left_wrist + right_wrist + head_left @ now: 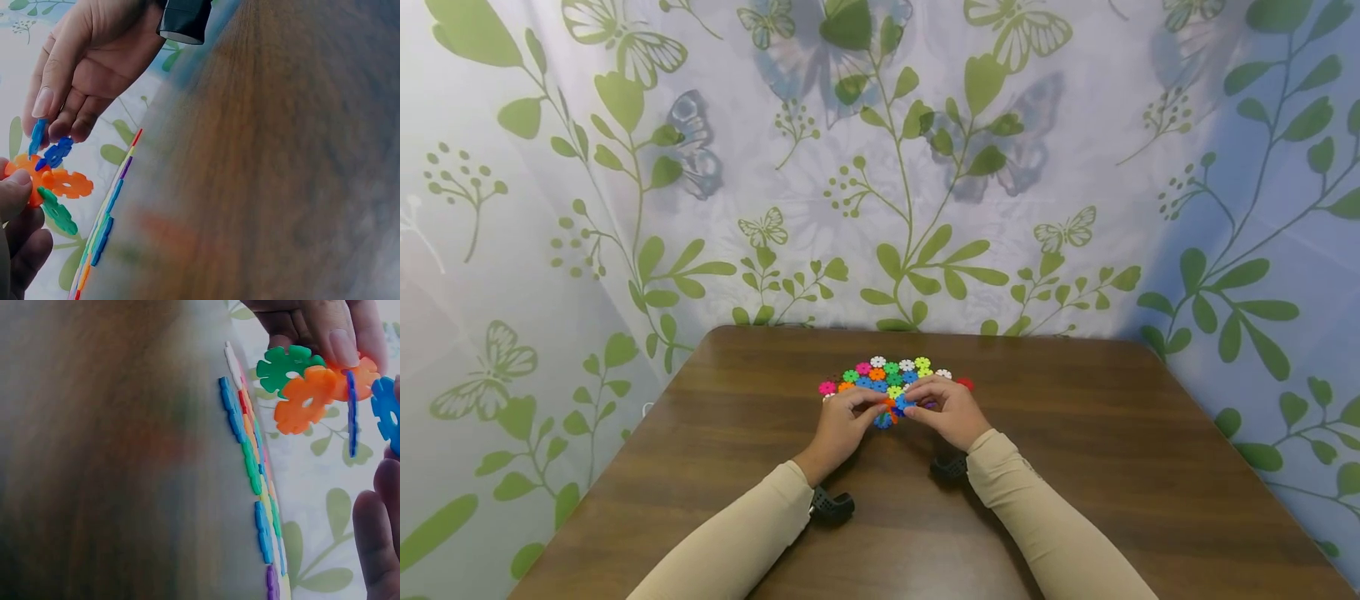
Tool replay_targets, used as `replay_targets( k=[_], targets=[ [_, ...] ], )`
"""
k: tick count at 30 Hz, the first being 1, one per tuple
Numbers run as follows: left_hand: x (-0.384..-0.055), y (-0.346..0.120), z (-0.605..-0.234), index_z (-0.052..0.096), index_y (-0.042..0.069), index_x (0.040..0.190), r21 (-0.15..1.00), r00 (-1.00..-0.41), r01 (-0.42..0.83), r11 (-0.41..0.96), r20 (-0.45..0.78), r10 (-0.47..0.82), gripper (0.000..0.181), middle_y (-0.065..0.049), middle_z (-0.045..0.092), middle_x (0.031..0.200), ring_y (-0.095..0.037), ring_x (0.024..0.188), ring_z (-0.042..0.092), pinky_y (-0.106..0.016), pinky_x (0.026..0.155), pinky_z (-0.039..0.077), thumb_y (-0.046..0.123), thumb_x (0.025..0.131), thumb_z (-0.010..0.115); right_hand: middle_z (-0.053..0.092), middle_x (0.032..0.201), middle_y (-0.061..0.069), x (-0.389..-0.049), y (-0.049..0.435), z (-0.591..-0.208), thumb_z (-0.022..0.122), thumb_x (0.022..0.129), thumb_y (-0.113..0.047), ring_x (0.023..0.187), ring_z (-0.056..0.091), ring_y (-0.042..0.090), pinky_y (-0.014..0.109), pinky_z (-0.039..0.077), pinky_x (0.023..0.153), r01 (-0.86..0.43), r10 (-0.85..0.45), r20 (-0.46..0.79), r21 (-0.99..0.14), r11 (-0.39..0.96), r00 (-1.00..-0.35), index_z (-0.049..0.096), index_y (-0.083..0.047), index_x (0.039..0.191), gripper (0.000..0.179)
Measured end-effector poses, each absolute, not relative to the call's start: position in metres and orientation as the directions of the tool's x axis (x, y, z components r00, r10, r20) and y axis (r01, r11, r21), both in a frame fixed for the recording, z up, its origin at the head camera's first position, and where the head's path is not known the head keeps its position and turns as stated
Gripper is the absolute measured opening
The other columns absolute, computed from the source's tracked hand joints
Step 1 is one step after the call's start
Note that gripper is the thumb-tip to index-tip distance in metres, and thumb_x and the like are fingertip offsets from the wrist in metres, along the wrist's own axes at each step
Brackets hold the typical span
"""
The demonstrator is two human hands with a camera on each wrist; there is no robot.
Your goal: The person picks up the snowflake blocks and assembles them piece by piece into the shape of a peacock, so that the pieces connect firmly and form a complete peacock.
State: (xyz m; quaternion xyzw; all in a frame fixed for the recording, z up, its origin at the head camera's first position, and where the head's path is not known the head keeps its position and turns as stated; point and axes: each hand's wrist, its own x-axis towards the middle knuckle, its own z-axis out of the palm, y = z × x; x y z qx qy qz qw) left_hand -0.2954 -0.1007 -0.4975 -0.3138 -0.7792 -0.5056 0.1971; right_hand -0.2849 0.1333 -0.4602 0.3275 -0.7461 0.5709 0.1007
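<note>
Between thumb and fingers, my left hand (844,423) pinches an orange flower-shaped disc (367,367). Slotted onto that disc are a green disc (275,370), a second orange disc (304,403) and a dark blue disc (352,422) seen edge-on in the right wrist view. My right hand (953,414) pinches a lighter blue disc (36,137) right beside this small cluster. Both hands meet above the table, in front of the loose discs. Fingers partly hide the held disc's slots.
Many loose flower-shaped discs (877,375) in mixed colours lie flat on the brown wooden table (737,517), just beyond the hands. Black wrist devices (832,507) hang under both forearms. A leaf-and-butterfly patterned curtain (880,192) stands behind the table's far edge.
</note>
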Motion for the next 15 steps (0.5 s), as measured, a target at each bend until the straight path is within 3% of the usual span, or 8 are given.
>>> replay_targets(
  k=[15],
  targets=[
    [-0.2949,-0.0991,-0.495,0.081,0.0,0.104,0.505,-0.601,0.795,0.335,0.73,0.327,0.013,-0.003,0.077,0.102,-0.014,0.089,0.072,-0.026,0.075,0.06,-0.003,0.091,0.081,0.068,0.113,0.03,-0.2837,0.1307,-0.4618,0.077,0.089,0.014,0.097,0.069,0.045,0.066,0.054,0.088,-0.582,-0.388,0.503,-0.805,0.115,-0.772,0.074,0.015,0.106,0.017]
  ],
)
